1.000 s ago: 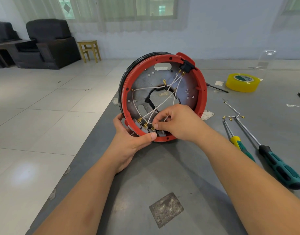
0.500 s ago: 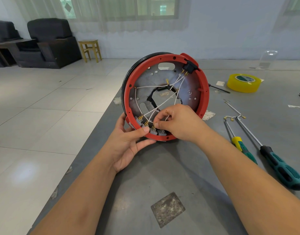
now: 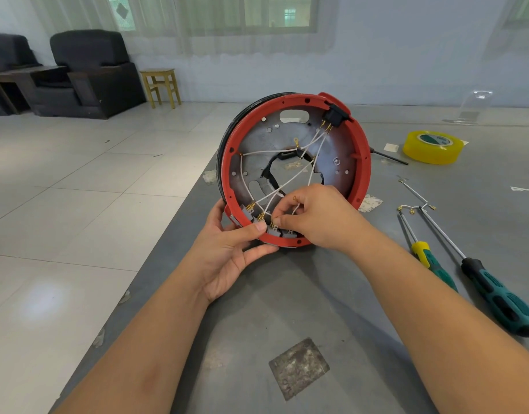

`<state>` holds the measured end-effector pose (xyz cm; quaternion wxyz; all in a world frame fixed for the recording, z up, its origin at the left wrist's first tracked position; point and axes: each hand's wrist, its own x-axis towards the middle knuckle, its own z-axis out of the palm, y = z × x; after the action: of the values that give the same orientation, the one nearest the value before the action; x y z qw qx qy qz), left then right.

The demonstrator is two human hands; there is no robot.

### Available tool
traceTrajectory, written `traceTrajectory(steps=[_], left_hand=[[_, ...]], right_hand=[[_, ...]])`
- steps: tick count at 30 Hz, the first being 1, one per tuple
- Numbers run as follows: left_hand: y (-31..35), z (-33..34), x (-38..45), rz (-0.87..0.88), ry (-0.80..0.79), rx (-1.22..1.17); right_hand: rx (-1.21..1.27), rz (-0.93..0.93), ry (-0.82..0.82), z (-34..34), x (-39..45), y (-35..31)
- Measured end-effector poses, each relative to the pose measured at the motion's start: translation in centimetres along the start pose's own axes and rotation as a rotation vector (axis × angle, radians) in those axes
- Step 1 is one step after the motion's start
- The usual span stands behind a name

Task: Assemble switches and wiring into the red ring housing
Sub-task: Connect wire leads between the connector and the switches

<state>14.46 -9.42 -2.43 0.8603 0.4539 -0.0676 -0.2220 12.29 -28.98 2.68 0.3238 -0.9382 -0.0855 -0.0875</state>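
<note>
The red ring housing (image 3: 363, 162) stands on edge on the grey table (image 3: 287, 309), tilted toward me, with a grey metal plate inside. A black switch (image 3: 335, 115) sits at its top right; several grey switches (image 3: 273, 230) line its bottom rim. White wires (image 3: 266, 152) with brass terminals cross the plate. My left hand (image 3: 230, 252) grips the housing's lower left rim, thumb pressed on a grey switch. My right hand (image 3: 314, 218) pinches a white wire end with a brass terminal just above the bottom switches.
Two teal-handled screwdrivers (image 3: 493, 294) and a loose wire bundle (image 3: 415, 207) lie right of the housing. A yellow tape roll (image 3: 433, 146) sits at the back right. The table's left edge drops to a tiled floor; black armchairs (image 3: 87, 73) and a wooden stool (image 3: 161, 85) stand far left.
The housing has shifted slightly. My left thumb has moved up onto the grey switches, and my right fingers have worked the wire end closer to the bottom switches.
</note>
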Motion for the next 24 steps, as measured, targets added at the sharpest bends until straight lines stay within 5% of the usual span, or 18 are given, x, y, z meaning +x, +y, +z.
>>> traceTrajectory(steps=[9,20,24], left_hand=[[-0.3,0.0,0.2,0.023,0.051,0.005],[-0.6,0.2,0.2,0.031,0.132,-0.038],[-1.0,0.3,0.3,0.047,0.15,-0.067]], right_hand=[[0.143,0.092,0.014,-2.2,-0.4,-0.2],[0.032,0.085,0.228,-2.9,-0.5,-0.5],[-0.083,0.168,0.168,-2.7,-0.3,-0.4]])
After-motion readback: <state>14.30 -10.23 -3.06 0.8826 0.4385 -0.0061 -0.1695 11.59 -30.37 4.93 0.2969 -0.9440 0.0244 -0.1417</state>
